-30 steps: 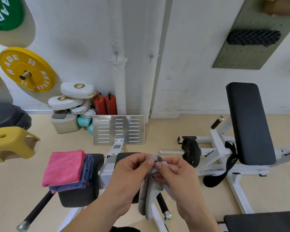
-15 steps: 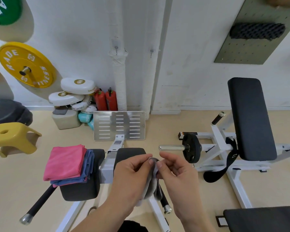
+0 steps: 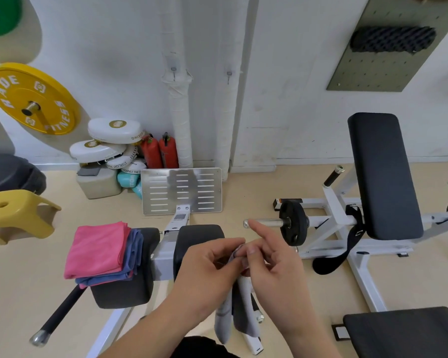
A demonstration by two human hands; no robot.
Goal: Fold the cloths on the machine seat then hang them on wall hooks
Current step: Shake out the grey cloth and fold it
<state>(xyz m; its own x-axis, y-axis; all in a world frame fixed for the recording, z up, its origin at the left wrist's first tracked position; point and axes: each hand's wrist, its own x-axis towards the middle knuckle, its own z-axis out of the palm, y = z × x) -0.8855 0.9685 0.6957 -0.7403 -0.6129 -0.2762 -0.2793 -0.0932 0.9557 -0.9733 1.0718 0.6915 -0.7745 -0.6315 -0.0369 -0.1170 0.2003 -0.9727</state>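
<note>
A grey cloth (image 3: 228, 316) hangs down, folded, pinched at its top corner between my left hand (image 3: 207, 275) and my right hand (image 3: 272, 270). The right index finger sticks out forward. My hands are over the right black seat pad (image 3: 192, 241) of the machine. On the left seat pad (image 3: 130, 288) lies a folded pink cloth (image 3: 96, 249) on top of a folded blue cloth (image 3: 132, 257). Two small wall hooks sit on the white wall ahead, the left hook (image 3: 174, 71) and the right hook (image 3: 229, 74), both bare.
A metal footplate (image 3: 181, 192) stands beyond the seat. White boxing pads (image 3: 109, 140) and red bottles (image 3: 161, 151) lie against the wall. A yellow stool (image 3: 13, 213) is at left, a black bench (image 3: 383, 177) with a weight plate (image 3: 292, 223) at right.
My view has tipped a little further down. My hands have lowered slightly with the grey cloth, and the right index finger has lifted off it and points forward.
</note>
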